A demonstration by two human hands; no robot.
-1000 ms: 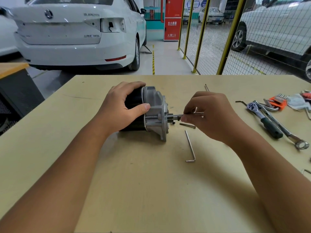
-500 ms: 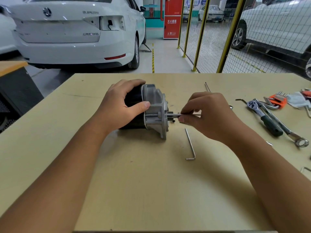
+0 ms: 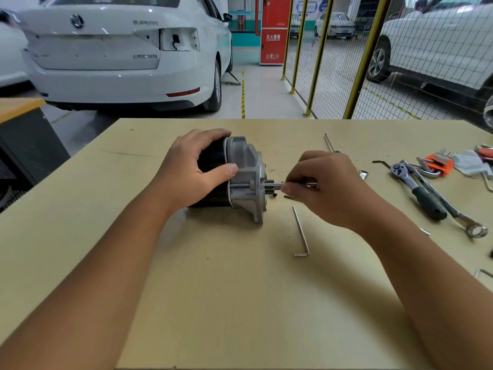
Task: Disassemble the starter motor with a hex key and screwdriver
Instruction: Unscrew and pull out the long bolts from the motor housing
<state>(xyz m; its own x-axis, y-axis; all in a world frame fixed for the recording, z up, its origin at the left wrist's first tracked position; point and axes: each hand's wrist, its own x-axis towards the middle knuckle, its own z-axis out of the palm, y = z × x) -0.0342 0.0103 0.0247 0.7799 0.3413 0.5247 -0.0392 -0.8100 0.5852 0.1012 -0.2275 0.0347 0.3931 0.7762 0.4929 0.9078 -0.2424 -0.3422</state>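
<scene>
The starter motor (image 3: pixel 244 169) lies on its side in the middle of the table, black body to the left, silver cast housing to the right. My left hand (image 3: pixel 192 169) grips the black body from above, thumb on the housing edge. My right hand (image 3: pixel 328 188) pinches a thin hex key (image 3: pixel 272 186) that runs level into the housing's right face. A second L-shaped hex key (image 3: pixel 301 231) lies loose on the table just in front of my right hand.
A ratchet with a green grip (image 3: pixel 418 193), a combination wrench (image 3: pixel 464 222) and an orange hex key holder (image 3: pixel 438 164) lie at the right. A thin rod (image 3: pixel 328 142) lies behind my right hand. A white car (image 3: pixel 120 54) and a yellow mesh fence (image 3: pixel 354 62) stand beyond the table.
My right hand has shifted its fingers slightly on the hex key at the housing. The motor and my left hand have stayed in place.
</scene>
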